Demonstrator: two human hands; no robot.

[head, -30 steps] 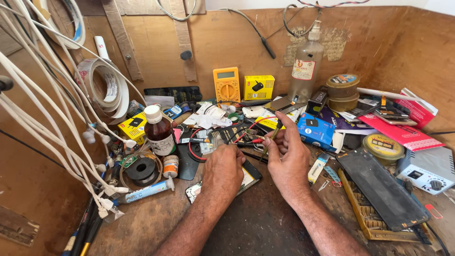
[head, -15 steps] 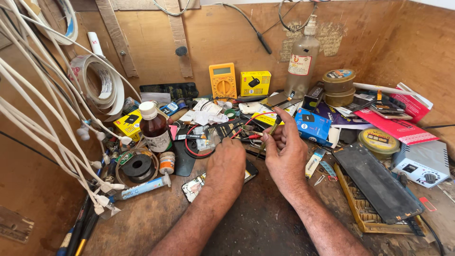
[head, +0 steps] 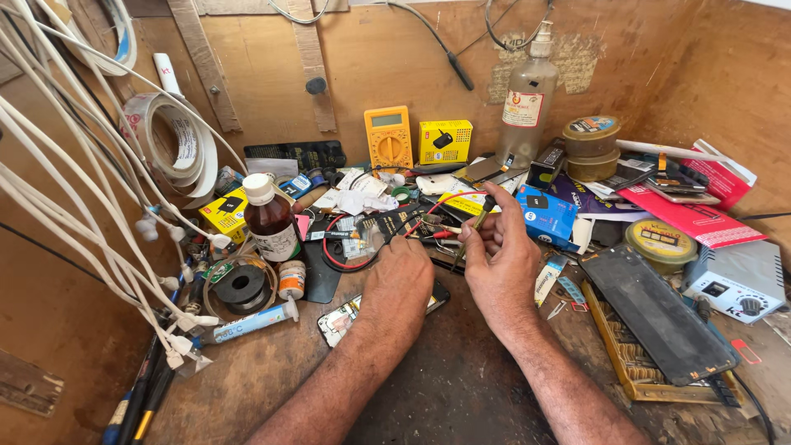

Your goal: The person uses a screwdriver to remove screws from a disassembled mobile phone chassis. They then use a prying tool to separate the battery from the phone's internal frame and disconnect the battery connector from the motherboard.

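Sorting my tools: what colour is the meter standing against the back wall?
Yellow-orange, seen in the head view: the meter.

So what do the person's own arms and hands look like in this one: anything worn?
Both forearms are bare and hairy, with no sleeves in view. The left hand and right hand are bare too: no gloves, and no watch, bands or rings that show.

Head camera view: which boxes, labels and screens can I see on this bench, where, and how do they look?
Yellow multimeter: upright against back wall, grey screen.
Yellow box: beside it, black picture.
Brown bottle: left, white cap and label.
Clear bottle: back, red-and-white label.
Blue box: by right hand.
Red packet: far right, flat.
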